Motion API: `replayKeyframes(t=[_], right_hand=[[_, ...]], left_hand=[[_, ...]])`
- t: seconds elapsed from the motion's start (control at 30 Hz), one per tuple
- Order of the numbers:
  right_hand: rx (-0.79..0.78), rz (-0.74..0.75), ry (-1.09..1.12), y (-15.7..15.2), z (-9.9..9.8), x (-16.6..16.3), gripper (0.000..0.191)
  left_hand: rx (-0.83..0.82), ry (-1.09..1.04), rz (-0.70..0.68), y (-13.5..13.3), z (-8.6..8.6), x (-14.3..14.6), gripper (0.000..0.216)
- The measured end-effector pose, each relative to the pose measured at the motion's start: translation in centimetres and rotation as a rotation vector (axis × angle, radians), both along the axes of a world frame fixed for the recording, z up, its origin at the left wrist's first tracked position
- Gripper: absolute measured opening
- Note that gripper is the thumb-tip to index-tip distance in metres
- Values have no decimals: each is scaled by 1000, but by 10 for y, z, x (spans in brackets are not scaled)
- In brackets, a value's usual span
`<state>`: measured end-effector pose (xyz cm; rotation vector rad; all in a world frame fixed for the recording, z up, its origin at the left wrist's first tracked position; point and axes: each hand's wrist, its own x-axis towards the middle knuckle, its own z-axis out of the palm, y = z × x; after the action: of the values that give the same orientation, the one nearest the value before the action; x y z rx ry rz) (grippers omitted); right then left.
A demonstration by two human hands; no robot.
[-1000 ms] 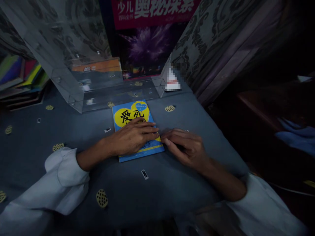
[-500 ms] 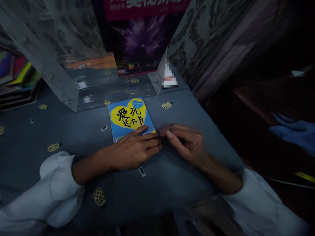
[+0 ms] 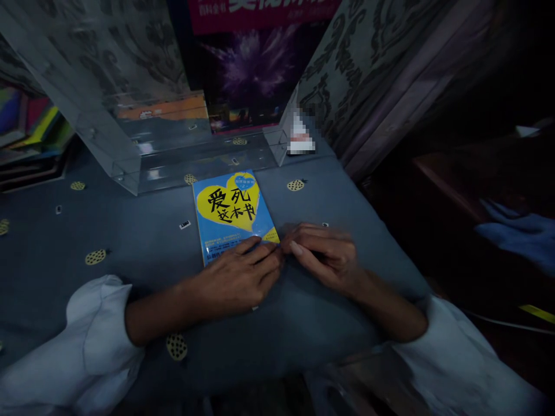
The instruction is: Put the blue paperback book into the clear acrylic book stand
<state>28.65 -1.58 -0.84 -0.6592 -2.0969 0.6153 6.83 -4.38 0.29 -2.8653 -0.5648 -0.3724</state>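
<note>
While the book [image 3: 234, 216] lies closed and cover up on the bench [image 3: 143, 237], apparently unopened, the left hand [image 3: 245, 280] lies flattened over its six o'clock end, fingers extended, grasping nothing visible; at four o'clock, the right hand [image 3: 325, 257] curls thumb toward fingers, its hold unclear.

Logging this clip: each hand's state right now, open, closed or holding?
Left hand: open, palm down over the blue book.
Right hand: curled near the book's right edge; cannot tell if holding anything.
</note>
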Motion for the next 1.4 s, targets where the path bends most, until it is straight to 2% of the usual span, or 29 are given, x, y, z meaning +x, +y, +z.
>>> replayKeyframes(t=[0.17,0.4,0.6,0.8,0.93,1.17,1.4], right_hand=[[30,4,-9,0,-1,-1,25],[63,118,6,1,-1,-4,18],[127,117,-71,-6,-2,0,14],[254,55,-312,-22,-16,11,31],[284,32,-398,-29,-17,12,35],[331,27,-416,-36,-9,1,29],[325,61,-449,-35,-10,-7,41]], left_hand=[[21,15,38,-10,0,-1,28],[21,27,90,-20,-2,-1,28],[36,28,113,-26,-1,-7,27],[41,18,175,-36,-8,-15,28],[45,38,169,-37,-6,-16,27],[85,38,210,-47,-3,-27,30],[102,26,217,-51,-3,-35,28]])
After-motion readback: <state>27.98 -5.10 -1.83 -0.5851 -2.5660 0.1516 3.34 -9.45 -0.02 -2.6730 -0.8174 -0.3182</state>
